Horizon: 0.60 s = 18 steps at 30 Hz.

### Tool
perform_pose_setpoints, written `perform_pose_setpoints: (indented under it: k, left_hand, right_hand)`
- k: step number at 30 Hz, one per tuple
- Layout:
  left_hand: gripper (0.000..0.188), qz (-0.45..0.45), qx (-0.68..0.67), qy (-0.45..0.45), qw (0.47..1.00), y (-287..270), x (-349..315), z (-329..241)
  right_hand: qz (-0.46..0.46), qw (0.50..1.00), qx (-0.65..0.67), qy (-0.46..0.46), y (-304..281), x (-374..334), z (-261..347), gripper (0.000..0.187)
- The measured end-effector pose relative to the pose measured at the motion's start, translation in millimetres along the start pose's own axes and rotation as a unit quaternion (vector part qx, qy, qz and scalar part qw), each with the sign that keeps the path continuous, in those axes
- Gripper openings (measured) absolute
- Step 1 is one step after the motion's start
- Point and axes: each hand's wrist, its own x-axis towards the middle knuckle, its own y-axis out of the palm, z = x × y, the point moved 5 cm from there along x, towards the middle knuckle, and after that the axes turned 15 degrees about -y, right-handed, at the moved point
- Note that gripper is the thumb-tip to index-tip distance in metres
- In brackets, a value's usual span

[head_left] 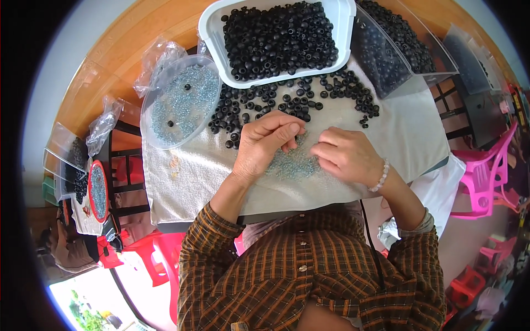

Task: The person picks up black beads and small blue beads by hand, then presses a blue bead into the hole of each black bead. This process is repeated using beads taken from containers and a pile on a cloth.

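My left hand (pixel 268 142) is closed, thumb and forefinger pinched around a small dark thing that looks like a black bead. Close by on the right, my right hand (pixel 349 156) has its fingers curled together, and what they hold is hidden or too small to name. Beneath and between both hands lies a loose pile of tiny pale-blue glass beads (pixel 292 167) on a white towel (pixel 353 194). Many loose black beads (pixel 301 105) are scattered over the towel just beyond my hands.
A white tub (pixel 211 55) heaped with black beads stands at the back. Left of it is a clear round dish (pixel 144 118) of blue beads with two black ones. A clear bin (pixel 407 74) of black beads stands back right. Pink plastic chairs (pixel 479 182) are off to the right.
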Motion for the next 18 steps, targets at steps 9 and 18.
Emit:
perform_pose_setpoints:
  k: [9,18]
  left_hand:
    - [0.016,0.032,0.087,0.051,0.994,11,0,4]
    - [0.015,0.018,0.097,0.042,0.994,16,1,3]
  right_hand:
    - [-0.099,0.985,0.05,0.132,-6,-2,-20,0.008]
    - [-0.255,0.903,0.229,0.259,-5,3,-19,0.007]
